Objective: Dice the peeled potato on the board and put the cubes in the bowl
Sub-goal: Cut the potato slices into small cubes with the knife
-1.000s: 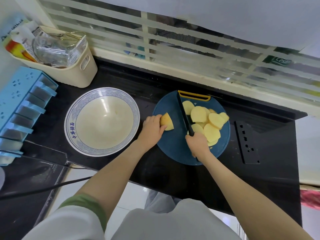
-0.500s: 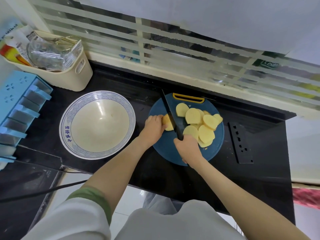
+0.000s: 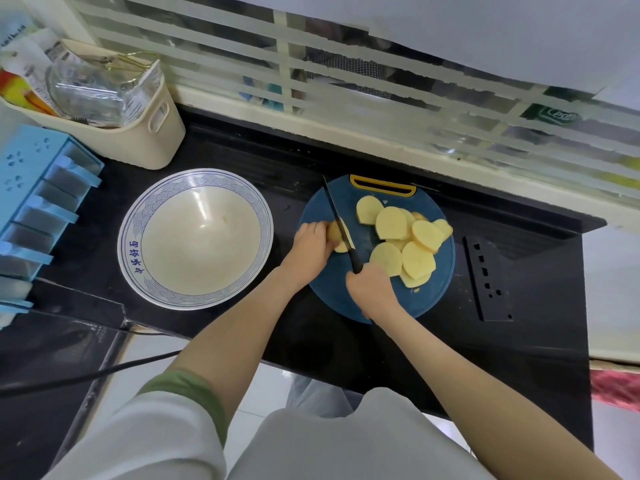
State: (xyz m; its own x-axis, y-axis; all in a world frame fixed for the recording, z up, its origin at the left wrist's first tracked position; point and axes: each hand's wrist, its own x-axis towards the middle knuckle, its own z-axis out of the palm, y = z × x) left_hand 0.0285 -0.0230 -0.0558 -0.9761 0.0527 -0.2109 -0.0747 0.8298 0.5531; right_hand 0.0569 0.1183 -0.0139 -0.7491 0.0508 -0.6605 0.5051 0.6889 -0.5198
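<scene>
Working on a black windowside counter (image 3: 311,341), left hand (image 3: 311,244) holds potato (image 3: 335,234), right hand (image 3: 372,289) grips knife (image 3: 341,226).

The white top's (image 3: 346,448) left sleeve (image 3: 145,441) ended in a green band (image 3: 197,393) at lower left; the left hand (image 3: 310,245) and right hand (image 3: 372,285) were bare.

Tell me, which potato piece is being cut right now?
The end chunk the left hand holds, with the knife blade across it. The flat slices lie piled apart, further right.
</scene>
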